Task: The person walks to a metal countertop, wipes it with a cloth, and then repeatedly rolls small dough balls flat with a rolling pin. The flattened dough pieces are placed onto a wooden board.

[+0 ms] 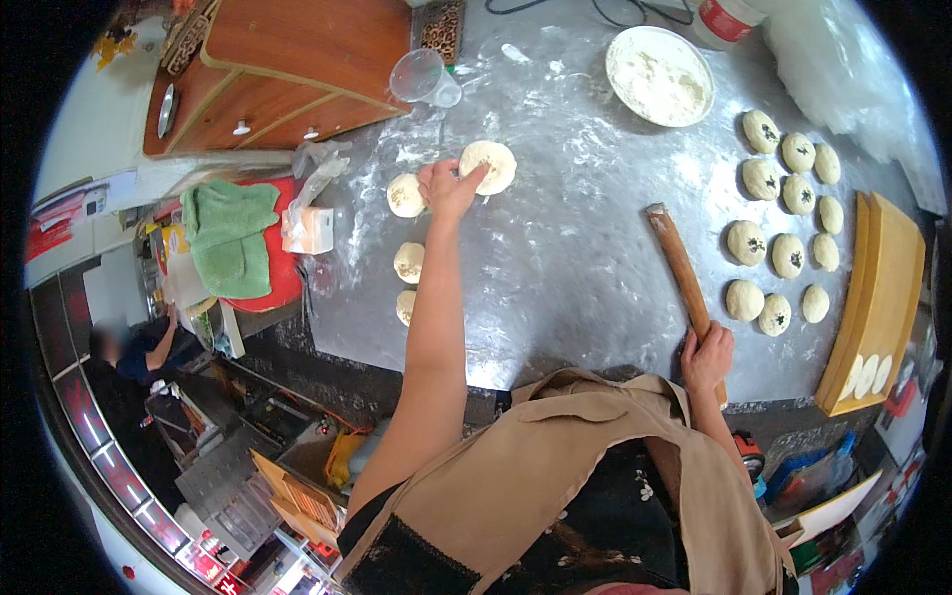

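Observation:
My left hand (448,192) reaches across the floured metal worktop (550,245). Its thumb rests on a flattened dough round (497,160), and its fingers are beside a smaller dough round (404,197); whether it grips either is unclear. Two more pieces, an upper dough piece (409,262) and a lower dough piece (405,307), lie partly behind my left forearm. My right hand (706,358) is closed around the near part of a wooden rolling pin (680,268), which slants away over the worktop. Right of the pin sit several dough rounds (746,243), some with dark specks on top.
A bowl of flour (660,78) and clear plastic sheeting (840,67) are at the back. A wooden box (881,297) borders the right side. At the left are a plastic cup (425,80), a wooden cabinet (305,56) and a green towel (230,238). Another person (145,353) is far left.

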`<state>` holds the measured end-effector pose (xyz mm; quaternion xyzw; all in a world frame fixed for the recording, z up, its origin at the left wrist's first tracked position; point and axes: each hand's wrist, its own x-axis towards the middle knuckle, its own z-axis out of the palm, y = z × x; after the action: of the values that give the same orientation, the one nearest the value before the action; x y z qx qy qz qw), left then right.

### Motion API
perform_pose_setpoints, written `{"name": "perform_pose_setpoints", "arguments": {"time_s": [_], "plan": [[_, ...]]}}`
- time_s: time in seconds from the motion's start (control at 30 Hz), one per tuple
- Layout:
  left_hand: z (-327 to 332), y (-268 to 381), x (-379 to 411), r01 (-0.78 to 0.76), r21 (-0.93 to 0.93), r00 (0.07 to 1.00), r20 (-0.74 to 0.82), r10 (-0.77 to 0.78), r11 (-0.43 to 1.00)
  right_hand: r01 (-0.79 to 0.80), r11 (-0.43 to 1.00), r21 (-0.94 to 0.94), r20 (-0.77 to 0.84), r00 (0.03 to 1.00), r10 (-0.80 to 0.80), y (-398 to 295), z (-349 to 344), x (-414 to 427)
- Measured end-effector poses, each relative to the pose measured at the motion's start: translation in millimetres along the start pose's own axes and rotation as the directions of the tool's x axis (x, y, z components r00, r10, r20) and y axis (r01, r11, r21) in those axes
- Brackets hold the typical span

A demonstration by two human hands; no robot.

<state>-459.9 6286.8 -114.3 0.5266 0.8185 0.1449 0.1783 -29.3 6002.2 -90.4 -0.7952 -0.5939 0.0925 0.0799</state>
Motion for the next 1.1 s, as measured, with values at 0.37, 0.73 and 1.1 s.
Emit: {"name": "perform_pose_setpoints", "arguments": {"time_s": [0.37,0.73,1.1], "plan": [[59.2,138.2,-42.7,-0.802,-0.049,0.586,-0.256,0.769,0.595,-0.031,1.000,0.006,0.006,1.000,0.031,2.7,4.3,-4.9],[100.2,171.6,-62.3,-0.760,0.042,0.649,0.005,0.761,0.649,-0.052,0.999,0.012,-0.002,0.999,0.052,4.7,5.6,-8.7],[46.3,64.5,-290.5,-0.620,-0.190,0.723,0.239,0.648,0.761,-0.031,0.995,0.098,-0.063,0.997,0.037,3.5,-0.9,-6.7]]}}
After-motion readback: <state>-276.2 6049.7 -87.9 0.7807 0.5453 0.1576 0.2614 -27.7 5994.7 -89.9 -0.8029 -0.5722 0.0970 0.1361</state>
